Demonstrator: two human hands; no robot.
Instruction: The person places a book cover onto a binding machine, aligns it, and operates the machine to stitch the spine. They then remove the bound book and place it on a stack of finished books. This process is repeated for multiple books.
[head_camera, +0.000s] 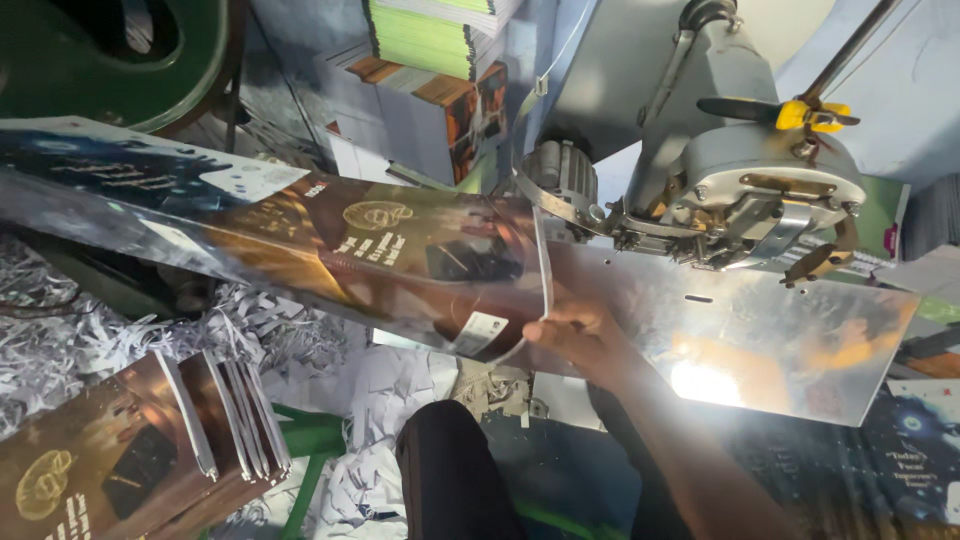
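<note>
Hand (580, 335) near the centre of the frame, seen gripping the lower right corner of a glossy brown booklet cover (400, 255), fingers closed on its edge. Which hand it is cannot be told with certainty; it is taken as the right. No other hand is seen. The cover is held open across the middle left of the frame, its right edge laid on the shiny metal plate (780, 340) of a stitching machine (750, 185) at upper right. The cover is judged light, thin, bendable and slippery; it is best held at a corner or edge. Shredded paper (90, 320) is heaped at left, with a stack of like booklets (130, 460) at lower left. Piled books (430, 90) stand at top centre.
</note>
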